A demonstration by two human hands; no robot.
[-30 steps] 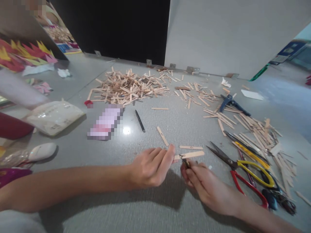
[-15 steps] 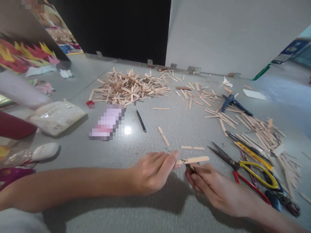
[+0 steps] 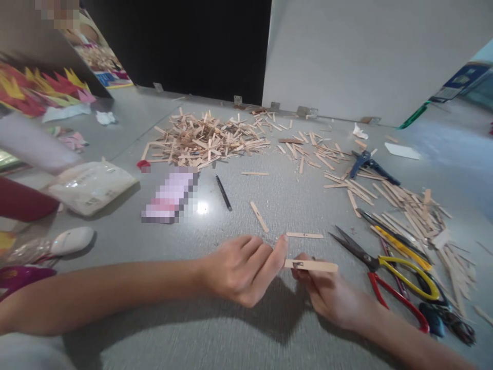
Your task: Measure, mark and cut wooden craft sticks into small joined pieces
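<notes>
My left hand [image 3: 242, 270] is closed, pinching one end of a wooden craft stick [image 3: 319, 265] that points to the right. A dark mark or small cut shows on the stick near my fingertips. My right hand [image 3: 335, 300] is curled just behind and below the stick. A slim dark-tipped tool showed in it earlier; now the stick and fingers mostly hide it. Just beyond my hands lie a marked craft stick [image 3: 308, 236] and another craft stick [image 3: 259, 216] with a dark spot. Scissors [image 3: 373, 263] with one yellow and one red handle lie beside my right hand.
A heap of craft sticks [image 3: 208, 136] lies at the back, with more sticks [image 3: 416, 205] scattered at right. Pliers-like blue tool [image 3: 362, 163], yellow cutter [image 3: 402, 246], black pen [image 3: 223, 192], plastic packet [image 3: 92, 186] and glue gun [image 3: 26, 280] surround the work area. Panels stand behind.
The stick in my left hand has tilted and dropped slightly, its marked face now turned to view. My right hand has shifted a little up behind it, and its tool is now mostly hidden.
</notes>
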